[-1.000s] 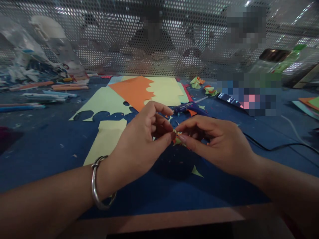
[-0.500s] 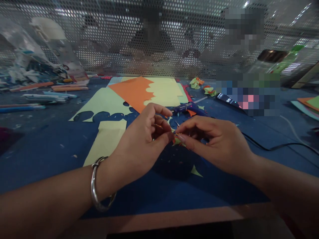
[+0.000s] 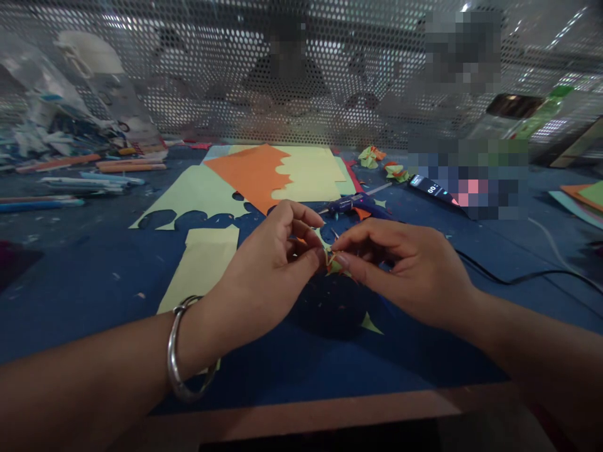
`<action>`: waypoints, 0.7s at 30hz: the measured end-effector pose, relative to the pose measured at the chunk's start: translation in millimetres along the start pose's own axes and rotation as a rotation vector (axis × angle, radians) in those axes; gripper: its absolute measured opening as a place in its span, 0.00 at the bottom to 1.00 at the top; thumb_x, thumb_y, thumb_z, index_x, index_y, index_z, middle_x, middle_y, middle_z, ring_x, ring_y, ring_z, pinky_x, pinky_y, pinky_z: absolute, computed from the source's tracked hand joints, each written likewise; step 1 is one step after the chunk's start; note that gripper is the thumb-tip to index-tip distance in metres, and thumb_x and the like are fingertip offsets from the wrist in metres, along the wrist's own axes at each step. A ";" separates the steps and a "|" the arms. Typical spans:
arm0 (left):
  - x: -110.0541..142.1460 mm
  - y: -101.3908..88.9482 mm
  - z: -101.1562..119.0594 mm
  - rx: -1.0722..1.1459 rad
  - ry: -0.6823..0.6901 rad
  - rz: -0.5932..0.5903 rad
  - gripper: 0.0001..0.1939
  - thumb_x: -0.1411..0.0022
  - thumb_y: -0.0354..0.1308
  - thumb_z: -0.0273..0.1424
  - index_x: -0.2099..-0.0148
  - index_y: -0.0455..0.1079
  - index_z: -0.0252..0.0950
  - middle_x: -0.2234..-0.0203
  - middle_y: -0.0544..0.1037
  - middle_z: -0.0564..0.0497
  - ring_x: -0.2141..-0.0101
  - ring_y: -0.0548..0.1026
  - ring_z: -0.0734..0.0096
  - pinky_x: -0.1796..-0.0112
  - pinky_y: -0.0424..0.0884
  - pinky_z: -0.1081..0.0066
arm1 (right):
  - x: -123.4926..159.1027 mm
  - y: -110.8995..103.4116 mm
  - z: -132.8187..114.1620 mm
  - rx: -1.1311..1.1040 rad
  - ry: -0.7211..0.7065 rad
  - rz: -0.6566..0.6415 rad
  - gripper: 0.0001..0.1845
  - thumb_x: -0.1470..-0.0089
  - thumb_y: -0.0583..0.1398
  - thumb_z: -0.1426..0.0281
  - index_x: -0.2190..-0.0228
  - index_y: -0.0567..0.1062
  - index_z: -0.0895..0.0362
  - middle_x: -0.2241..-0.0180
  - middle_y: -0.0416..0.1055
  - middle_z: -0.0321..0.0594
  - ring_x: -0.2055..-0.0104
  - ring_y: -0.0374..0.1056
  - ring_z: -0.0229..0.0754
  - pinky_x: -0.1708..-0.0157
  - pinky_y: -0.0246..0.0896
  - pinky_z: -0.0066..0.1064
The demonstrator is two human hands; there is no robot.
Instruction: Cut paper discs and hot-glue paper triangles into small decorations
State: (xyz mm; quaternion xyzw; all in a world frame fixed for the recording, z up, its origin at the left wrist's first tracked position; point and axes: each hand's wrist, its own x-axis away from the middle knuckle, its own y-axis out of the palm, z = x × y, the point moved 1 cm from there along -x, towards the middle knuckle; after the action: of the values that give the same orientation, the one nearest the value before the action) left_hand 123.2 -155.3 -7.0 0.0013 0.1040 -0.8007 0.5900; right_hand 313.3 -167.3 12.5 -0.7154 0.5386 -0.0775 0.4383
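Note:
My left hand (image 3: 273,263) and my right hand (image 3: 400,263) meet at mid-table with thumbs and forefingers pinched. Between the fingertips is a small folded paper piece (image 3: 331,257), yellowish with some orange; the fingers hide most of it. Beneath and behind the fingers lie green and orange paper scraps. A blue glue gun (image 3: 351,204) lies just beyond my hands. An orange sheet (image 3: 254,169) with a scalloped edge overlaps pale yellow sheets (image 3: 311,172). A pale green sheet (image 3: 193,188) has rounded cut-outs, and a yellow strip (image 3: 200,257) runs beneath my left wrist.
Colored pens (image 3: 89,182) and a bottle (image 3: 127,100) stand or lie at the left. Two crumpled paper flowers (image 3: 371,157) rest near the perforated metal screen (image 3: 202,75). A phone (image 3: 431,188) and a black cable (image 3: 509,282) are at the right; a green scrap (image 3: 372,323) lies in front.
My left fingertips have drawn slightly down and left, so more of the small paper piece shows between the two hands. My right hand has barely moved.

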 end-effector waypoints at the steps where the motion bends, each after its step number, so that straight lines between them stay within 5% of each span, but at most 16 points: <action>1: 0.4 -0.4 1.0 0.004 -0.008 0.004 0.14 0.40 0.60 0.26 0.54 0.62 0.39 0.66 0.73 0.54 0.65 0.76 0.70 0.66 0.72 0.68 | -0.2 0.0 -0.1 0.001 -0.001 -0.004 0.04 0.43 0.63 0.72 0.65 0.79 0.57 0.70 0.77 0.35 0.74 0.66 0.32 0.75 0.62 0.24; 14: 0.5 -1.1 1.1 0.055 0.004 -0.007 0.21 0.46 0.67 0.27 0.56 0.58 0.41 0.68 0.69 0.56 0.68 0.71 0.74 0.68 0.71 0.70 | -0.7 1.0 3.1 0.008 -0.023 -0.026 0.05 0.42 0.62 0.72 0.64 0.79 0.57 0.70 0.76 0.34 0.74 0.66 0.32 0.74 0.62 0.24; 21: -11.2 -17.5 1.7 -0.043 0.002 0.030 0.21 0.48 0.66 0.24 0.56 0.61 0.39 0.70 0.71 0.56 0.70 0.73 0.73 0.69 0.71 0.70 | 1.2 -1.4 6.3 -0.012 -0.043 0.067 0.05 0.42 0.63 0.71 0.63 0.79 0.57 0.72 0.74 0.33 0.76 0.65 0.30 0.76 0.61 0.22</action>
State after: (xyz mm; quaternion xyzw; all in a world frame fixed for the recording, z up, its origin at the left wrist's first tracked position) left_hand 110.3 -140.0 -1.1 -0.0091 0.1219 -0.7893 0.6017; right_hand 318.5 -164.8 9.3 -0.7009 0.5532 -0.0441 0.4480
